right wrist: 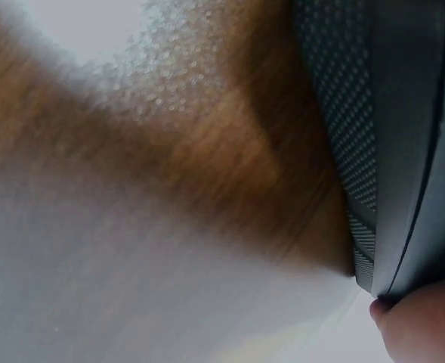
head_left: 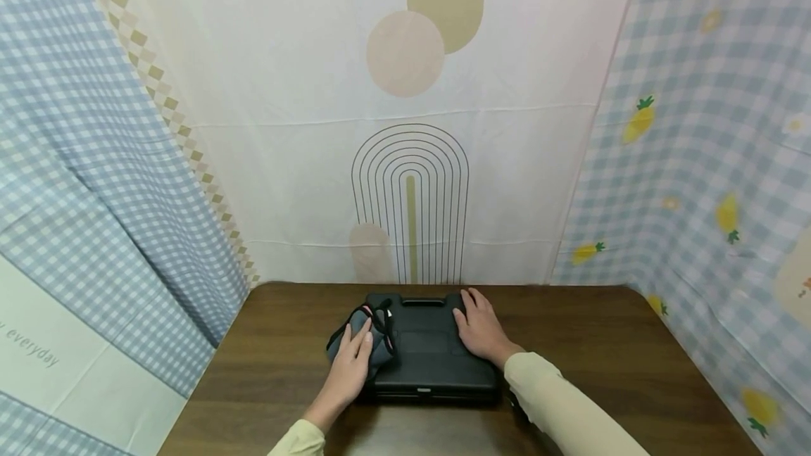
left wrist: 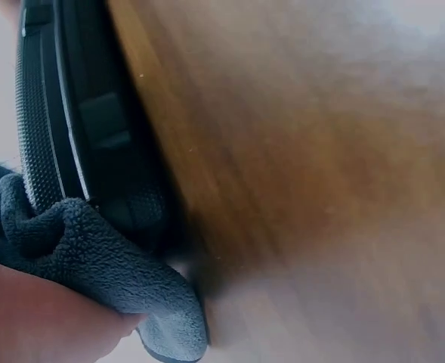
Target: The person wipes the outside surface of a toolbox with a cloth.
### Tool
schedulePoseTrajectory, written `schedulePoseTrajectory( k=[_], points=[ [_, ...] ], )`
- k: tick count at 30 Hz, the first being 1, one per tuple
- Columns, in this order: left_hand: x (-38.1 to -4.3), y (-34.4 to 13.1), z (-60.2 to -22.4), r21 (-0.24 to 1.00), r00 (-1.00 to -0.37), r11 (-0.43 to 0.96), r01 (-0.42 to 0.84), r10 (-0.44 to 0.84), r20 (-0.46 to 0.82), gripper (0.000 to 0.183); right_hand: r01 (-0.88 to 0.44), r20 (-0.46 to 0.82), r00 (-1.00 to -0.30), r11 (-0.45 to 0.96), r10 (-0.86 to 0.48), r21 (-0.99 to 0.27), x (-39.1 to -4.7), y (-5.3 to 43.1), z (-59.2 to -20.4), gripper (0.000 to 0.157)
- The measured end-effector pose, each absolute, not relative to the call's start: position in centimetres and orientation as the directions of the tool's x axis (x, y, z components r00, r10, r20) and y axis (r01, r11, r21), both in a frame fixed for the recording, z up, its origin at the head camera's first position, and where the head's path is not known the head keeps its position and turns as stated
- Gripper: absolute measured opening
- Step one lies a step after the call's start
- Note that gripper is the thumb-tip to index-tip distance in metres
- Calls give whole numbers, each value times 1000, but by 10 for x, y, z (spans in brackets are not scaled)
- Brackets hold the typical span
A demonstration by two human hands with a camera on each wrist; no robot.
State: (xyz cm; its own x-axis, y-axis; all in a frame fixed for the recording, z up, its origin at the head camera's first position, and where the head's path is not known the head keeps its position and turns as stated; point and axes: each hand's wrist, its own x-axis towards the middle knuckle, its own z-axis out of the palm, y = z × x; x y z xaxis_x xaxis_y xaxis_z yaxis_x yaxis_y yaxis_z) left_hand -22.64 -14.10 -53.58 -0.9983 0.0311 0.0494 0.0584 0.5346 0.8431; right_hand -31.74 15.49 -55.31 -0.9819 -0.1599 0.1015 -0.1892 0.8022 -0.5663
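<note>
A black hard plastic case (head_left: pixel 424 343) lies flat on the table, its handle at the far side and a latch on the near side. Over its left part is a bunched grey cloth (head_left: pixel 381 352) with dark edging. My left hand (head_left: pixel 351 364) holds this cloth against the case; in the left wrist view, the fleecy cloth (left wrist: pixel 124 265) folds over the case's edge beside the thumb. My right hand (head_left: pixel 484 329) rests on the case's right edge, fingers lying on the lid. In the right wrist view, a digit (right wrist: pixel 426 321) touches the case's corner.
The brown wooden table (head_left: pixel 589 350) extends to both sides of the case. A white patterned curtain (head_left: pixel 304 181) hangs at its back edge, with blue checked curtains (head_left: pixel 671 160) at the sides. A small dark object (head_left: pixel 516 407) shows partly beneath the right sleeve.
</note>
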Motion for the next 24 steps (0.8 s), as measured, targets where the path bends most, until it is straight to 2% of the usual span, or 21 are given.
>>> schedulePoseTrajectory(
  k=[4, 11, 17, 24],
  points=[
    [-235, -144, -537, 842, -999, 539, 37, 36, 21, 62, -200, 116, -980, 805, -163, -559, -318, 155, -554, 62],
    [-269, -153, -548, 810, -991, 571, 134, 99, 94, 69, -211, 114, -977, 807, -178, -551, -317, 158, -550, 62],
    [-305, -157, -534, 814, -991, 578, 60, 134, -22, 71, -227, 105, -973, 796, -204, -561, -316, 157, -548, 63],
    [-336, -158, -528, 768, -980, 637, 61, 183, -74, 65, -226, 81, -972, 797, -219, -560, -315, 156, -552, 63]
  ],
)
